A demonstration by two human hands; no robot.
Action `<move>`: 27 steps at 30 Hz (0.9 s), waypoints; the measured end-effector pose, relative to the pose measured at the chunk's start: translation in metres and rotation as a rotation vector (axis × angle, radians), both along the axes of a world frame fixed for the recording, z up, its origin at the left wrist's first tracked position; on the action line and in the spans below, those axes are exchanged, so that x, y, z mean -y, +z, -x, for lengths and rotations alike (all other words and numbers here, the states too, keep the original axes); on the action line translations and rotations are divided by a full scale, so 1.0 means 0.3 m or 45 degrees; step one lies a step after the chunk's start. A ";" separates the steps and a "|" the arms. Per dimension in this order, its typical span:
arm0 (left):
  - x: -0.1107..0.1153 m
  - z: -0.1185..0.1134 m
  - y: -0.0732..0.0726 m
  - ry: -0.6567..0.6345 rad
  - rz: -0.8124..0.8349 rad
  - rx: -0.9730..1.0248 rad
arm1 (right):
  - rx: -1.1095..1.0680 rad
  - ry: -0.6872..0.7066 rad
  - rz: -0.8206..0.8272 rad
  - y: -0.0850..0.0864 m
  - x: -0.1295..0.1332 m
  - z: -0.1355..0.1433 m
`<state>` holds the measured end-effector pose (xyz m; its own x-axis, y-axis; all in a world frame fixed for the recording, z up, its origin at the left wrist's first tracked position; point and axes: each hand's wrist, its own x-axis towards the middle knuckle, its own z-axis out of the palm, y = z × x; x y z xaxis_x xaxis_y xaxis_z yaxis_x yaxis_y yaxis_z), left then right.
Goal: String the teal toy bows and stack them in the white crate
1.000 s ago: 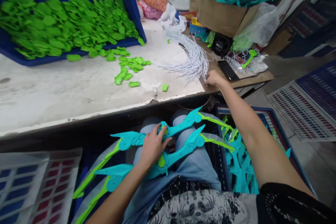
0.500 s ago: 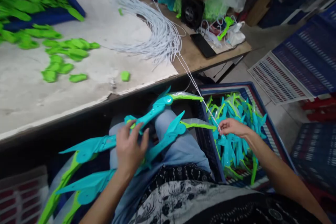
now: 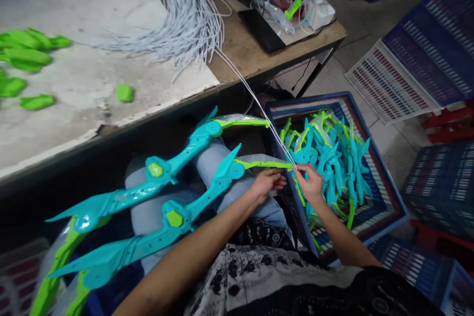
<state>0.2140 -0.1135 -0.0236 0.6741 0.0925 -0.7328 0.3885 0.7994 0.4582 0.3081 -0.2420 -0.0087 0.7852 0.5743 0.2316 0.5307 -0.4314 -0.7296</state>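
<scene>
Two toy bows, turquoise with lime-green tips, lie across my lap: a farther toy bow (image 3: 142, 188) and a nearer toy bow (image 3: 148, 242). Each has a green hexagon piece at its middle. My right hand (image 3: 310, 185) pinches thin white cords (image 3: 255, 97) at the right end of the nearer bow. Just below that bow's green tip is my left hand (image 3: 268, 182), its fingers loosely bent and apart, with nothing visible in them. From my right hand the cords run up to a large cord bundle (image 3: 188, 15) on the table.
A blue crate (image 3: 385, 195) full of similar bows stands at my right. Green plastic pieces (image 3: 27, 52) lie on the white-topped table (image 3: 85, 84). A black phone-like slab (image 3: 261, 29) and a white plug adapter (image 3: 320, 12) sit at its right end. More crates (image 3: 433, 34) stand behind.
My left hand has left the bows' middle and moved right to the nearer bow's tip. The right hand still pinches the cords. The view has shifted right.
</scene>
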 end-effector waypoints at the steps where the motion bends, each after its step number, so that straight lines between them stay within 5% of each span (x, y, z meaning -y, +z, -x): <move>1: 0.000 -0.012 -0.003 0.002 0.004 0.000 | 0.060 0.034 -0.011 -0.002 -0.002 0.002; 11: 0.005 -0.047 -0.024 -0.020 0.081 0.055 | 0.441 0.264 -0.031 -0.038 0.001 -0.005; 27: 0.004 -0.080 -0.060 -0.094 0.210 0.139 | 0.293 0.366 -0.009 -0.036 0.034 -0.042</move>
<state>0.2382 -0.1149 -0.0416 0.7510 -0.0754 -0.6560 0.4042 0.8381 0.3664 0.3207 -0.2523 -0.0196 0.5192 0.7616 0.3879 0.7798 -0.2364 -0.5797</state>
